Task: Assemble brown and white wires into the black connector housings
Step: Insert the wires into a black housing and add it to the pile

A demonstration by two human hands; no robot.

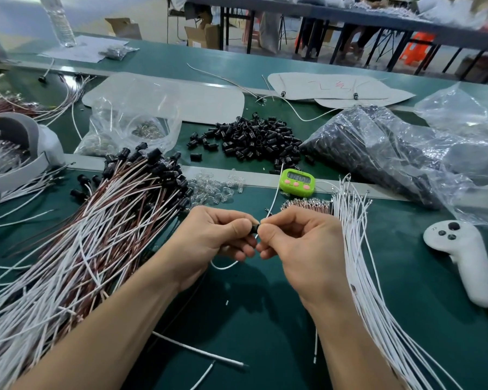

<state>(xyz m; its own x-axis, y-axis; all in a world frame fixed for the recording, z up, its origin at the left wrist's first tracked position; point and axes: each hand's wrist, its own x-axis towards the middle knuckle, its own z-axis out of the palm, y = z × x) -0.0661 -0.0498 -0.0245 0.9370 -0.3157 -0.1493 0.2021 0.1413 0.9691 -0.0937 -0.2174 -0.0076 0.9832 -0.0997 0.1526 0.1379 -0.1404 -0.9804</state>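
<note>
Above the green desk, the left hand pinches a black connector housing and the right hand pinches a white wire at its opening, with a large finished pile on the left and many loose housings and spare white wires apparently not yet assembled.

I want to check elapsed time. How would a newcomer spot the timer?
Start at the loose heap of black housings mid-bench. Just nearer, on the pale ledge, stands the timer. It alone is bright green with pink buttons.
</note>
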